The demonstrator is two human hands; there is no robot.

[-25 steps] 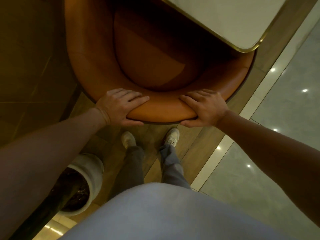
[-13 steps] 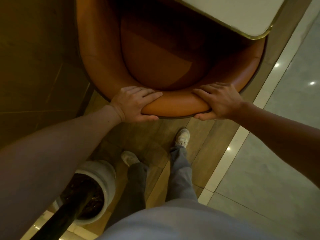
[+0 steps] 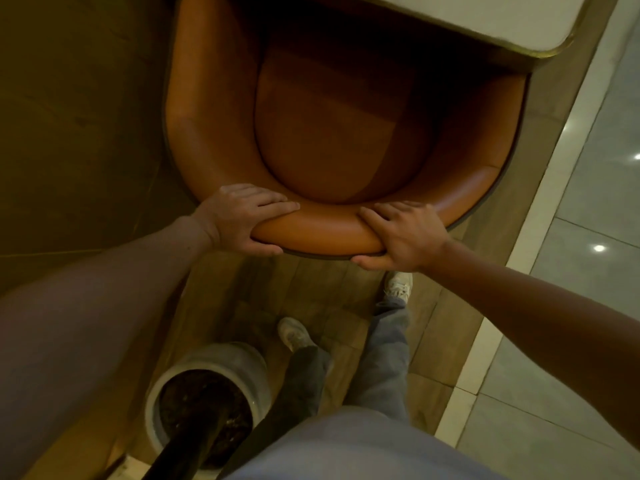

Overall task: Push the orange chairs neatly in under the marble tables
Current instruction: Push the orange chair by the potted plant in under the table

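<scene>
First, shirt (image 3: 346, 445): pale grey-blue cloth filled the bottom edge of the view.
planter (image 3: 221, 351): a round pale pot stood on the wooden floor (image 3: 329, 282) to the person's left, with dark soil inside and a dark stem (image 3: 187, 445) rising toward the camera.
shoes: both were light-coloured. The left shoe (image 3: 294, 334) was set back near the planter, and the right shoe (image 3: 398, 285) was further forward, just behind the chair's back.
left hand (image 3: 242, 220): it gripped the left part of the padded rim (image 3: 318, 233), fingers laid over the top and thumb curled against the outer face.
right hand (image 3: 405, 233): it gripped the same rim further right, fingers over the top and thumb hooked under the outer edge.
orange chair (image 3: 214, 150): a curved tub chair stood on the wooden floor, near the floor's right border with the pale tiles (image 3: 588, 168). Its seat (image 3: 329, 140) faced away from the person.
marble table (image 3: 485, 19): its white top had a gold trim (image 3: 540, 53). Its rounded near corner overhung the chair's right arm, and the front of the seat lay in shadow beneath the table's near edge.
</scene>
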